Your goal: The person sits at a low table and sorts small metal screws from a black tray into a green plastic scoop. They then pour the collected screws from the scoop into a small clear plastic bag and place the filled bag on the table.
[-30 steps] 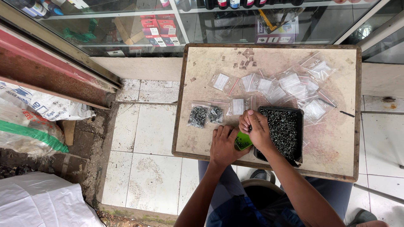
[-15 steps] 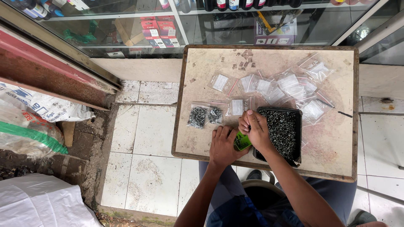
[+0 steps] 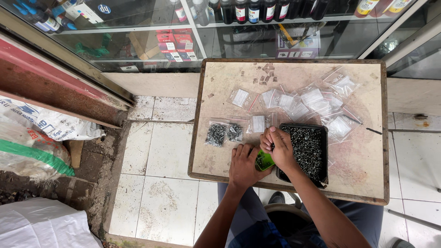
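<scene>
Head view: a small green object (image 3: 265, 160) is held at the near edge of the tabletop (image 3: 367, 183), beside a black tray (image 3: 324, 138) of dark screws (image 3: 305, 147). The left hand (image 3: 243, 165) is laid flat against it, fingers together; the right hand (image 3: 278, 146) is curled above it, fingertips pinched, on what cannot be told. Screws could be spilled if the tray were nudged by the right wrist. Filled clear bags (image 3: 216, 134) are seen nearby.
</scene>
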